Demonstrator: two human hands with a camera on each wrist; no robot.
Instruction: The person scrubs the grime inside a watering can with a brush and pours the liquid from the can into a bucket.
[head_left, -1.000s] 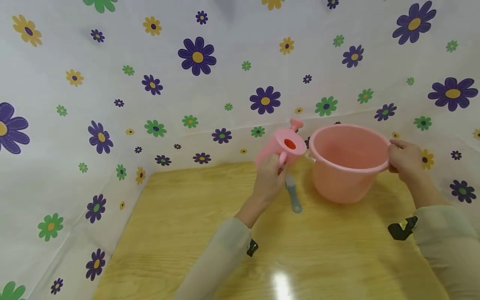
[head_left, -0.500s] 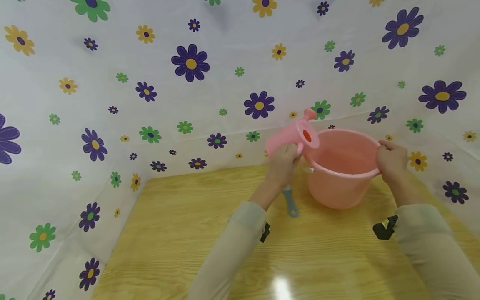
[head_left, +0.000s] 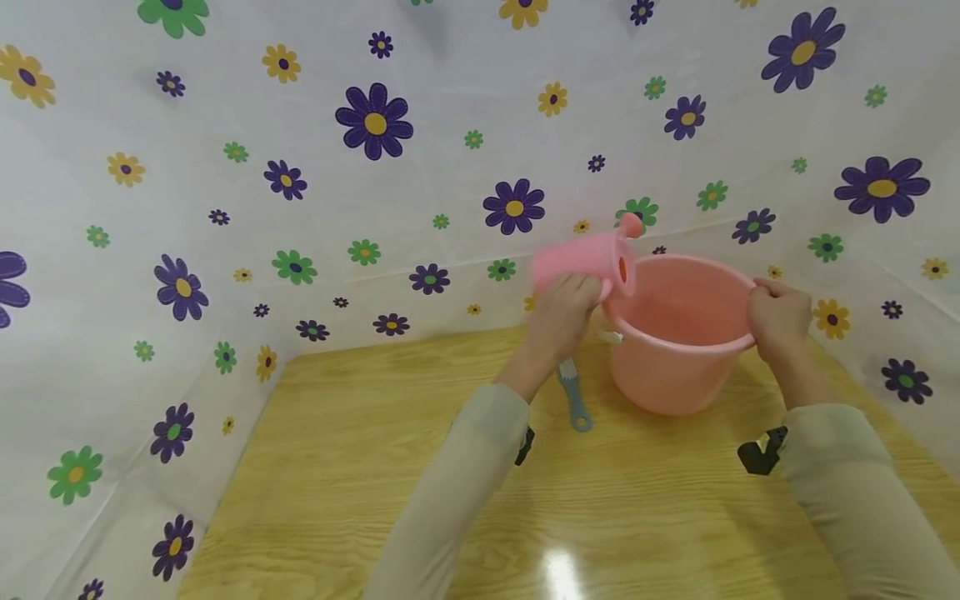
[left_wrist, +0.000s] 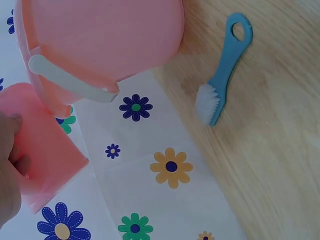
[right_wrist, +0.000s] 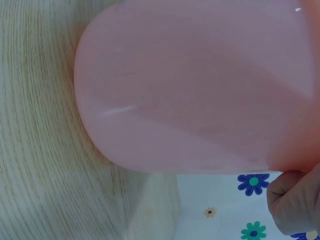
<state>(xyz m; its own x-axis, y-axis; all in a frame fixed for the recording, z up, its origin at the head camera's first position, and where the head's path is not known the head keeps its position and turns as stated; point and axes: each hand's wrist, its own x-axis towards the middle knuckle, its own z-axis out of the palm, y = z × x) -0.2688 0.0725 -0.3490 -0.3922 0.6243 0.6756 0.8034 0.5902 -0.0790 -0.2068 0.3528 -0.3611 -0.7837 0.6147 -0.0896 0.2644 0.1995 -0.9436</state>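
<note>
My left hand grips the handle of a pink watering can, which is tipped on its side with its open top over the left rim of a pink bucket. The can's orange-red inside shows through the opening. On the bucket's right rim, my right hand has its fingers curled over the edge. A blue-grey brush with white bristles lies on the table left of the bucket; the left wrist view shows this brush whole. Whatever is inside the bucket's bottom is hidden.
The wooden table meets a white flowered sheet that hangs behind and along both sides. A pale handle end sticks out at the bucket's left side.
The left hand has moved right and tilted the watering can from nearly upright onto its side, over the bucket's rim. The right hand keeps hold of the bucket. The camera view has shifted slightly.
</note>
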